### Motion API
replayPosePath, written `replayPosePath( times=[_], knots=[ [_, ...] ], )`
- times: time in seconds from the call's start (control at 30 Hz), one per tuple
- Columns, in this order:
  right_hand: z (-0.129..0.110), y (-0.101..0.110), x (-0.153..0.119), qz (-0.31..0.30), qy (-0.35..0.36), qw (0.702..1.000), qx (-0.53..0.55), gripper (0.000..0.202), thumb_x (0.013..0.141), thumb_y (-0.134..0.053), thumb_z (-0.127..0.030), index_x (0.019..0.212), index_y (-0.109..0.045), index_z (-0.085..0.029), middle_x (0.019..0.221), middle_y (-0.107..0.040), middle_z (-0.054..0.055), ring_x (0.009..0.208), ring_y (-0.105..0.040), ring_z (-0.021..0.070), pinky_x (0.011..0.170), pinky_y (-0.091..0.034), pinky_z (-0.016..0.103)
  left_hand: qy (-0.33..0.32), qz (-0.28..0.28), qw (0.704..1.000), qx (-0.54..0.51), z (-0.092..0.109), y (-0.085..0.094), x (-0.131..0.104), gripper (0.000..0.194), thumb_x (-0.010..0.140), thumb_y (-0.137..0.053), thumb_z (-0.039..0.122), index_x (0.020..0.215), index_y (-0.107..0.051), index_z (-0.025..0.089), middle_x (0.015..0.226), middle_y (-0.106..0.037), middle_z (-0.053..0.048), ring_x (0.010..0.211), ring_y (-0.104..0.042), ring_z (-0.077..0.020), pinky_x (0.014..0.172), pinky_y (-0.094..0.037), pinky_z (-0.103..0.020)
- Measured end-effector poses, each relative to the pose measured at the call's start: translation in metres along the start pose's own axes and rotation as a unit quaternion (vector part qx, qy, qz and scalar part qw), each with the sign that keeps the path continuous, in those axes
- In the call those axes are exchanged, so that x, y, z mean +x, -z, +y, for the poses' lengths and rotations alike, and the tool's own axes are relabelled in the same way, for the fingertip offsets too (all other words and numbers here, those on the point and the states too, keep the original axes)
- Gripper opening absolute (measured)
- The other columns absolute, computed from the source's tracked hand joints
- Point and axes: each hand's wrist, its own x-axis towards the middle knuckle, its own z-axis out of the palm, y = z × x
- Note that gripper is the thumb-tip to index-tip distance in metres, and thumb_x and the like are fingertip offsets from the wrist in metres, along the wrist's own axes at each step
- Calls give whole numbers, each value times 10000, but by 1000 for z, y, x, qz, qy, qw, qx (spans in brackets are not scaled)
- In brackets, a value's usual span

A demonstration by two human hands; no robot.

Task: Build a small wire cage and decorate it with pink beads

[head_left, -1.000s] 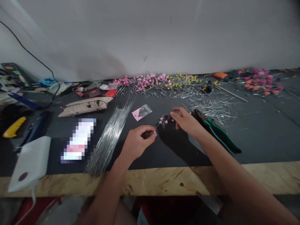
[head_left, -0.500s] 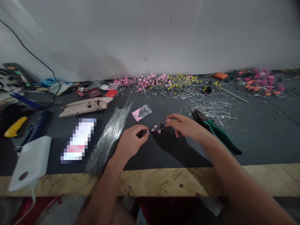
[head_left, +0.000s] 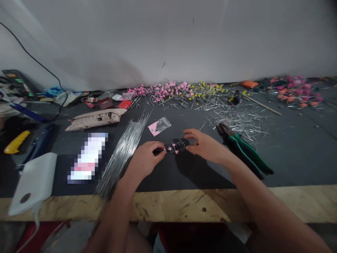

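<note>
A small wire frame with pink flowers [head_left: 177,147] is pinched at its left end between the thumb and fingers of my left hand [head_left: 147,158]. At its right end is my right hand [head_left: 205,144], thumb and fingers apart; the thumb tip is close to the wire, and whether it touches is too small to tell. Behind the frame lies a small clear and pink packet [head_left: 159,126]. A bundle of straight silver wires [head_left: 123,151] lies left of my left hand. Pliers with green and black handles [head_left: 244,151] rest to the right of my right hand.
Pink flower stems [head_left: 165,91], yellow ones [head_left: 207,91] and loose wire pieces [head_left: 237,119] line the back. A phone [head_left: 88,158], white power bank [head_left: 34,182], pencil case [head_left: 96,119] and yellow-handled tool [head_left: 17,142] lie left. The wooden front edge [head_left: 184,205] crosses below.
My right thumb and fingers have spread apart at the right end of the wire frame. The frame has turned slightly and shows its open wire loops more. My left hand keeps its pinch.
</note>
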Motion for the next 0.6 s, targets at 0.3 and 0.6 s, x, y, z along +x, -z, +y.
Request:
replayPosePath(
  times=[0.3,0.6],
  knots=[
    [1,-10,-8,1,22,997,-70,598,697,-574,-108,1254,-420,-261,1220,-537,54,634,-513,94,596,-389,250,2,-9,1000,9,-2,2,-5,120,775,-555,260,840,-652,229,1013,-668,-13,960,-597,-187,884,-442,-343],
    [4,-19,-28,31,17,993,-115,489,731,-580,-171,1204,-482,-248,956,-618,42,620,-532,123,595,-406,269,-12,-4,1000,1,-2,-1,-15,115,780,-554,266,825,-654,228,998,-669,-23,964,-590,-197,880,-439,-361]
  ],
)
